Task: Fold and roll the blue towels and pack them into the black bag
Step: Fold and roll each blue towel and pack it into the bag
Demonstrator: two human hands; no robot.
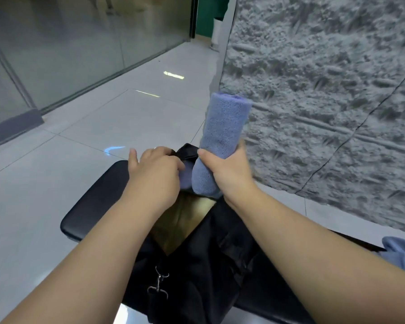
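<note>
Right hand (227, 170) gripping rolled blue towel (222, 141), I'm seeing it standing near upright over open black bag (204, 249). Left hand (154, 169) just beside, fingers curling on bag's far rim, touching second towel (185, 177) inside. Bag sitting on counter (96, 202). Loose towel (402, 253) lying well right of right hand.

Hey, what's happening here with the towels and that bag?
A person is packing rolled blue towels into a black bag that lies open on a dark padded bench. The right hand grips a rolled towel upright, its lower end at the bag's opening. The left hand is at the opening too, against another blue towel already inside. More blue cloth lies at the right edge.
</note>
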